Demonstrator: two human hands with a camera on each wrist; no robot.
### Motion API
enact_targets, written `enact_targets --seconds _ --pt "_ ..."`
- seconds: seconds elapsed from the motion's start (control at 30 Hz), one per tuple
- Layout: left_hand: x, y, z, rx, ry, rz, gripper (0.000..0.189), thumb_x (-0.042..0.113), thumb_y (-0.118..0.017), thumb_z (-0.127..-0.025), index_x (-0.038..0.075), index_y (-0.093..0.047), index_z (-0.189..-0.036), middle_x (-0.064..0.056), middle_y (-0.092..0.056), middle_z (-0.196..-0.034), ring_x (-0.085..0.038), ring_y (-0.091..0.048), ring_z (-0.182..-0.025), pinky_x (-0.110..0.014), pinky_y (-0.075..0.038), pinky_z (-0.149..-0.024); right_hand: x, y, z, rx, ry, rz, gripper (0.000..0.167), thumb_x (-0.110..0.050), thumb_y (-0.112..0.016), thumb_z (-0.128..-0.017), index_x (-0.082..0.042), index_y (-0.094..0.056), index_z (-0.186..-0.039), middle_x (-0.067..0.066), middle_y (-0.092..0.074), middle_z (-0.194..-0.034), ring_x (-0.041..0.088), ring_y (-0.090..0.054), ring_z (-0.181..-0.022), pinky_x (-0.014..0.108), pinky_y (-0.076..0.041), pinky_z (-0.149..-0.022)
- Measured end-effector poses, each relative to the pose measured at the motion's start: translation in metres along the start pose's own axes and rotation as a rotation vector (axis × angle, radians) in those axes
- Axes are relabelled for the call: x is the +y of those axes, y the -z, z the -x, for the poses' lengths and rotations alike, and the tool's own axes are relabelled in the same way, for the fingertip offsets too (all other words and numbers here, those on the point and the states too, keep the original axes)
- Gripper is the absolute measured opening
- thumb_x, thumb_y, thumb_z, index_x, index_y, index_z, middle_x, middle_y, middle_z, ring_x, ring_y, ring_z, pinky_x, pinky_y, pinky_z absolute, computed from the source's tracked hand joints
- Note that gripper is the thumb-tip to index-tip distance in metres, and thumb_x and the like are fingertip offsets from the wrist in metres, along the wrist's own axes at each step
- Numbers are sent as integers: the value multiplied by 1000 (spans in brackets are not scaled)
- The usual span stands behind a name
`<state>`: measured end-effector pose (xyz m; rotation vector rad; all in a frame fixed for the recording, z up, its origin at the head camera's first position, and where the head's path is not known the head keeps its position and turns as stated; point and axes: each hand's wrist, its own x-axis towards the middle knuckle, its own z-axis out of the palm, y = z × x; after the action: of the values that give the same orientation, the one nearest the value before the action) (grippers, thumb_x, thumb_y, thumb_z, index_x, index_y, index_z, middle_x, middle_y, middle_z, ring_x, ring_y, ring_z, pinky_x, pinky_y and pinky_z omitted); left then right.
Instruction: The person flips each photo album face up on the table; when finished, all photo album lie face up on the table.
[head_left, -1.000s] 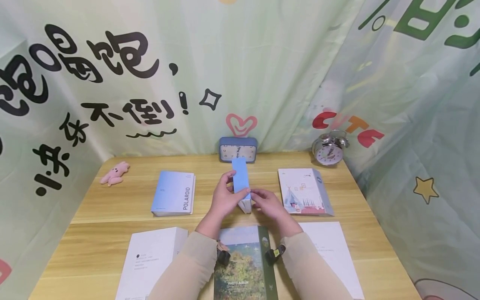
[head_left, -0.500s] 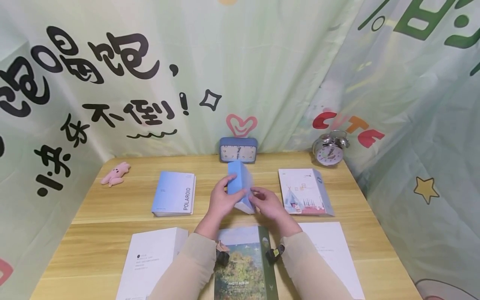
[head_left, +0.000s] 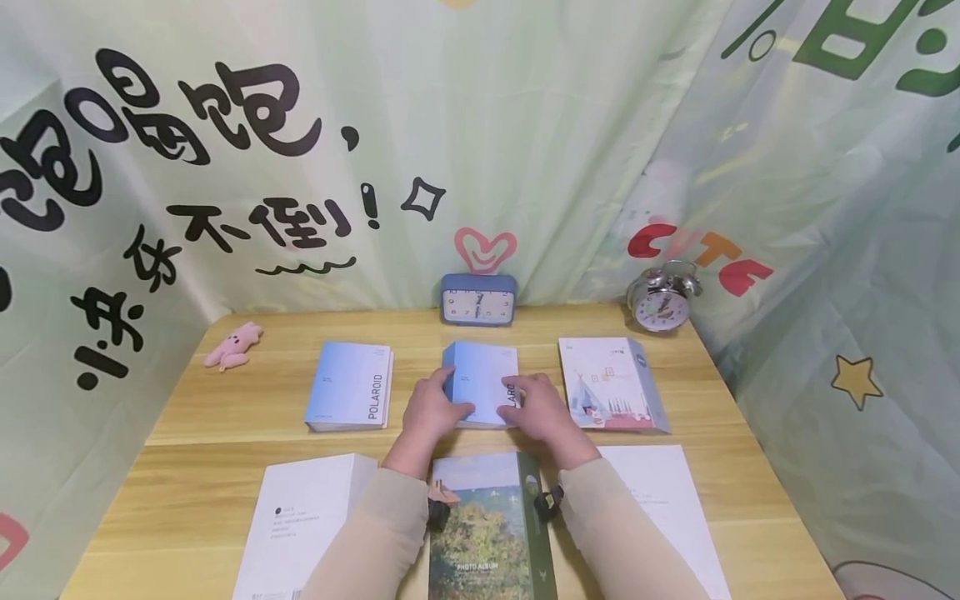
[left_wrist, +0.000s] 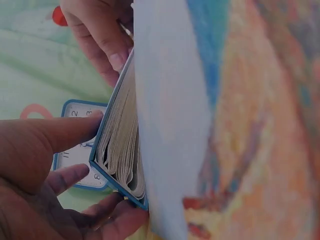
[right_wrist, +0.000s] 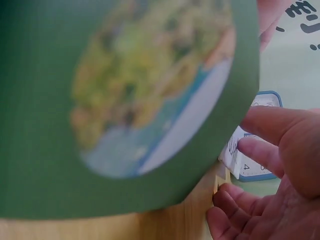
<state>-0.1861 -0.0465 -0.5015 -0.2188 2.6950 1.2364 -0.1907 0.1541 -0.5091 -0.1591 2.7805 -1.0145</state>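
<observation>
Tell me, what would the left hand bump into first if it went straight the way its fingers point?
The small blue album that the left hand already touches. Beyond it, the blue clock looks roughly in line, though depth is hard to judge.

I have bare table [head_left: 283, 367] between the pink toy [head_left: 234, 346] and left POLAROID album [head_left: 345, 383]. The blue clock [head_left: 478, 307] blocks me behind the middle album [head_left: 480, 375], the PHOTO ALBUM [head_left: 480, 525] in front.

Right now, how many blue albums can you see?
2: the left album, right of the pink toy, and the middle album, between the left hand and right hand. Any more would be hidden from view.
</observation>
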Motion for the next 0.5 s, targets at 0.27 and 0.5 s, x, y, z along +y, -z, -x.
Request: enact_targets --seconds 0.27,0.5 --pt "0 -1 0 4 -20 -54 75 24 -85 -91 11 -52 -157 -27 -55 -148 -44 -54 -135 -57 -48 -111 2 1 -4 -45 50 -16 56 -23 -79 -96 -16 -62 -149 21 -54 -152 44 -54 -137 61 -42 -115" --pt "1 -1 1 18 -4 -88 76 28 -85 -90 12 -52 -157 -26 -56 -144 -42 -59 -127 -56 -53 -104 6 4 -3 -63 77 -42 57 -21 -77 -97 -13 -60 -151 24 -51 -154 45 -53 -137 61 -41 -116"
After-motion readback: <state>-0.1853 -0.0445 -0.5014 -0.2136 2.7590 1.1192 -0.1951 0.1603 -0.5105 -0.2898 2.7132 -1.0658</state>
